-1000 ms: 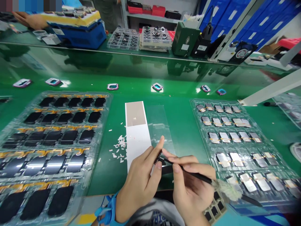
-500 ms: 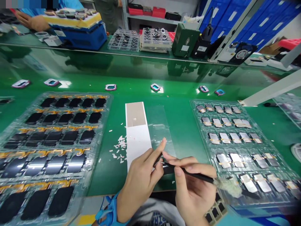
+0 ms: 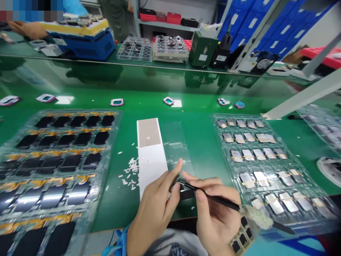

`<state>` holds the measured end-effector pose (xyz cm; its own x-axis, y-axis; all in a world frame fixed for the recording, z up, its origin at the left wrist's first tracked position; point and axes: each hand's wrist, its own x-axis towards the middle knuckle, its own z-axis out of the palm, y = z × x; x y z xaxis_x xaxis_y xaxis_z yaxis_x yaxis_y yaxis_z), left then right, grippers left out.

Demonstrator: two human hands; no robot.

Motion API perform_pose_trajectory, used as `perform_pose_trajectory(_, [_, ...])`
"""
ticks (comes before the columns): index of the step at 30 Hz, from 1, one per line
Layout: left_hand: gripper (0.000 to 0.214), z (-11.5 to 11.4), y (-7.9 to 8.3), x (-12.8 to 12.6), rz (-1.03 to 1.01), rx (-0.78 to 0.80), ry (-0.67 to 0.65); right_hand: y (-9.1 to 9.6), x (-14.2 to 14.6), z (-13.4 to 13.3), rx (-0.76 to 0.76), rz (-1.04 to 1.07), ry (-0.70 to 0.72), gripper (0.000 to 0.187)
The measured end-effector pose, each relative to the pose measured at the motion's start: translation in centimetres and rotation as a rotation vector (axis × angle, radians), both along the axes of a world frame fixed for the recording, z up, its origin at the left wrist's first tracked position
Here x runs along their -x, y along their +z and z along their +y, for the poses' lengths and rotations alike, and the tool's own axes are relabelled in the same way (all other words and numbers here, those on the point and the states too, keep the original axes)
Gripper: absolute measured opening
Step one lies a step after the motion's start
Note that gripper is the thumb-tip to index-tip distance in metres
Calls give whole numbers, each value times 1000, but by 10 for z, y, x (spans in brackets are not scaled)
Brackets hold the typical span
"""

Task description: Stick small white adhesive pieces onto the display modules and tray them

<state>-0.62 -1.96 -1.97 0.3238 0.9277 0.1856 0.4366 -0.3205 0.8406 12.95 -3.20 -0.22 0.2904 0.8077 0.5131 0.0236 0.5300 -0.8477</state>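
My left hand [image 3: 157, 202] is closed, pinching a small dark flat piece [image 3: 174, 185] between thumb and fingers; most of it is hidden. In my right hand [image 3: 218, 209] is a slim black pen-like tool [image 3: 221, 202], its thin tip against or very near that piece. Pale greenish wrapping [image 3: 257, 216] covers part of the tool's rear. Under the hands, a black flat piece [image 3: 187, 194] shows in part. A white strip with a beige top section [image 3: 151, 160] lies just beyond my left hand, beside a clear plastic sheet [image 3: 176, 142].
Left stands a clear tray of black screens [image 3: 113, 142]; right, a clear tray of silvery parts [image 3: 222, 149]. White scraps [image 3: 130, 174] litter the green bench. Small purple-rimmed frames [image 3: 117, 102] line its back. A slanted white post [image 3: 301, 99] rises at right. Another person's hand [image 3: 34, 31] is far left.
The view has shifted slightly, so most things sit further left. The tool's tip has moved slightly relative to the small piece; both hands keep their holds.
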Motion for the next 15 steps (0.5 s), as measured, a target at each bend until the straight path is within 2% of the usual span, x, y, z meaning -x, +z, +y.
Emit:
perform_pose_trajectory(4, [51, -5, 6, 1, -100, 186, -12, 4, -19, -2, 127, -261, 37, 28])
perform_pose_trajectory(7, [55, -7, 8, -4, -158, 362, -29, 12, -27, -5, 233, -420, 144, 19])
perform_pose_trajectory(10, [65, -8, 5, -10, -224, 416, -68, 22, -43, -7, 271, -442, 198, 2])
perform_pose_trajectory(12, [75, -7, 1, -13, -269, 376, -73, 28, -72, -8, 309, -529, 101, 10])
perform_pose_trajectory(15, [75, -3, -1, -12, -259, 257, 33, 29, -144, -11, 429, -812, -282, 14])
